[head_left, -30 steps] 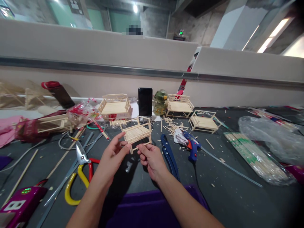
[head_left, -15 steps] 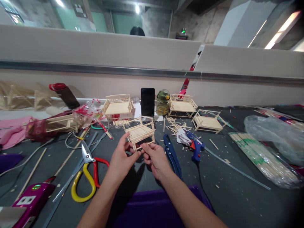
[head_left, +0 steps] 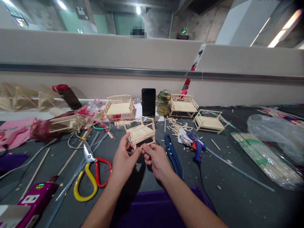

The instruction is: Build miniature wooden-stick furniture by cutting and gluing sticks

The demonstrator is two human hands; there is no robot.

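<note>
Between my hands, above the dark table, is a small model bench (head_left: 141, 132) built of thin wooden sticks, slightly tilted. My left hand (head_left: 125, 155) grips its near left corner, with the thumb by the lower leg. With thumb and fingers pinched, my right hand (head_left: 154, 158) holds the low front rail of the same bench. The fingertips partly hide that rail and the leg ends. Right of my hands lie a dark blue cutter (head_left: 174, 156) and a blue hot glue gun (head_left: 197, 149). Scissors (head_left: 91, 171) with red and yellow handles rest beside my left forearm.
Similar stick models (head_left: 120, 107) stand at the back, near a propped phone (head_left: 148, 102) and a green-lidded bottle (head_left: 163, 103). Loose sticks (head_left: 177, 126) are scattered behind the glue gun. Bagged sticks (head_left: 263, 158) lie right, a purple device (head_left: 39, 193) left, and a purple tray (head_left: 147, 205) in front.
The view has shifted, so everything sits farther right in the picture. My left thumb has moved lower at the bench's leg. Both hands keep hold of the bench.
</note>
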